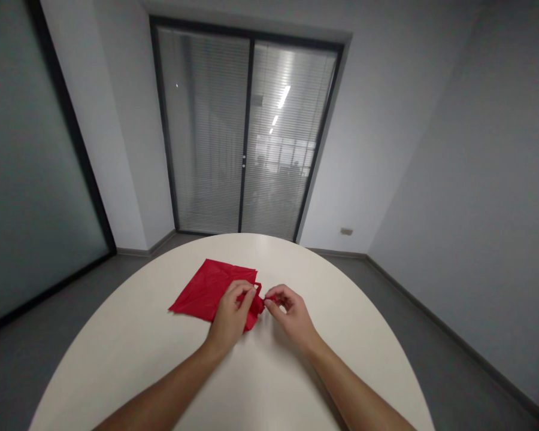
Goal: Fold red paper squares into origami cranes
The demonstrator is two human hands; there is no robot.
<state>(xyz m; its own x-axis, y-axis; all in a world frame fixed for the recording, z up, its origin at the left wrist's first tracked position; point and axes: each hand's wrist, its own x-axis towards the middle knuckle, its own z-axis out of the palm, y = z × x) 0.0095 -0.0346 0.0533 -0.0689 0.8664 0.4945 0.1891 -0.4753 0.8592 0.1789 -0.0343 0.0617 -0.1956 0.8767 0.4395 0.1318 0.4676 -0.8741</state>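
A thin red bag (pixel 206 288) lies on the white round table (pixel 269 389), its wide part spread flat and creased to the left. Its right end is bunched up, and a narrow strap-like loop stands out at the top of the bunch. My left hand (pixel 234 308) pinches this gathered end between thumb and fingers. Just to the right, my right hand (pixel 291 308) is closed with thumb and index finger on a small twisted red tip of the same bag. The fingers cover part of the bunched material, so its exact folds are hidden.
The table's curved far edge (pixel 247 235) faces a dark-framed glass door (pixel 244 134) with blinds. Pale walls stand at the right, with a wall socket (pixel 346 231) low down. A frosted panel (pixel 31 161) is on the left, and grey floor surrounds the table.
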